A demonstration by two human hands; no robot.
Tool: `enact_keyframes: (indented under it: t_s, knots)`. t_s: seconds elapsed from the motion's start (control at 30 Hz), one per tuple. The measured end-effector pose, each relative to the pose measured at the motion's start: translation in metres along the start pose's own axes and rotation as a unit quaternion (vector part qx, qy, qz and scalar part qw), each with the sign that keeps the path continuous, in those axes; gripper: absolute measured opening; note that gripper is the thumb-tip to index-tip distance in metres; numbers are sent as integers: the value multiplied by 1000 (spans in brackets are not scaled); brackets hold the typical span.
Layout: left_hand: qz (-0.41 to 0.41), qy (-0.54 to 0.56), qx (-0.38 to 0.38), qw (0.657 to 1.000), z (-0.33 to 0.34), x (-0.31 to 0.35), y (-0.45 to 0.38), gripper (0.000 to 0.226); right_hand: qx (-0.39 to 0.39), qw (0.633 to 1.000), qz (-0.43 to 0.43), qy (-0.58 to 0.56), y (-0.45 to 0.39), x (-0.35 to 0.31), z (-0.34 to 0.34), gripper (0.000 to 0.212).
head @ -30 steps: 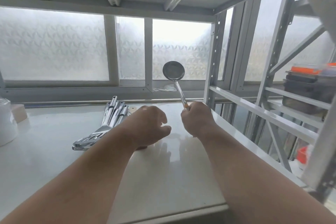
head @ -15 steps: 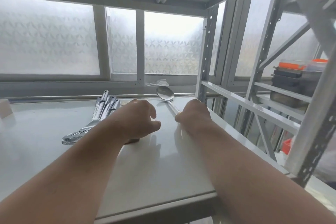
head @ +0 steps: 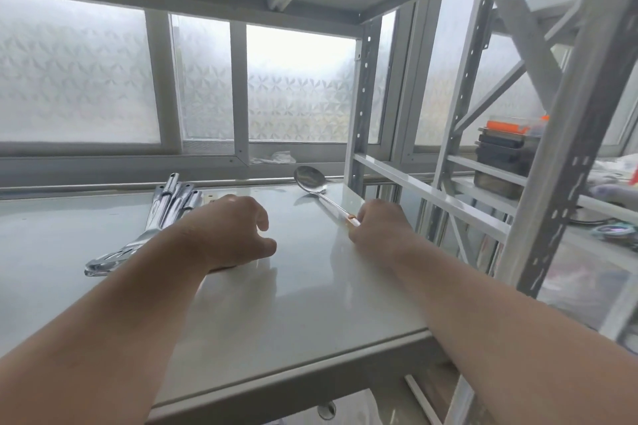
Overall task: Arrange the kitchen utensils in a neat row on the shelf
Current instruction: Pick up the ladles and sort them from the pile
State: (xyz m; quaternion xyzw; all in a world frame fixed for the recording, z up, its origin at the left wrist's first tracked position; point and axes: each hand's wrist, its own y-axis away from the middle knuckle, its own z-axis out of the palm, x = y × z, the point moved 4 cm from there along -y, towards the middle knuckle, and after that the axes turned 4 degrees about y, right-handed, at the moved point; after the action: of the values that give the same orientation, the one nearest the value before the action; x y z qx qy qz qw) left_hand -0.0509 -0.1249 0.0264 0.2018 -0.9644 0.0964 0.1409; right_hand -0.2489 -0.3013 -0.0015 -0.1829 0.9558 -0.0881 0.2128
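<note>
Right hand (head: 378, 224) gripping one ladle (head: 312, 180), bowl down on the shelf (head: 276, 304). Left hand (head: 238, 235) loosely curled, holding nothing, beside one bundle of utensils (head: 162, 214), count unclear.

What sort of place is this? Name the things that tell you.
Probably a kitchen storage corner or utility room: a white metal shelf by frosted windows, steel utensils and a ladle lying on it, and stacked food containers on the next rack.

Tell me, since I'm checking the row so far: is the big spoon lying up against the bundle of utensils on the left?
No: the spoon lies apart, right of the bundled utensils, with the left hand between them.
</note>
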Motion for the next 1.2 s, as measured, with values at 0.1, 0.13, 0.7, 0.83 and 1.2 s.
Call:
enact_keyframes:
  t_s: [0.1, 0.13, 0.7, 0.83, 1.2]
  knots:
    - [-2, -10, -20, 1000, -1, 4, 5, 63, 23, 999, 8, -30, 11, 14, -9, 22]
    - [-2, -14, -30, 999, 0, 5, 7, 64, 35, 999, 14, -33, 13, 19, -10, 21]
    - [11, -30, -25, 999, 8, 6, 6, 51, 89, 992, 93, -13, 7, 43, -10, 18]
    - [12, -16, -24, 1000, 7, 7, 7, 55, 89, 991, 95, -17, 7, 43, -10, 19]
    - [9, -18, -20, 1000, 8, 6, 6, 51, 87, 990, 111, -13, 9, 44, -13, 20]
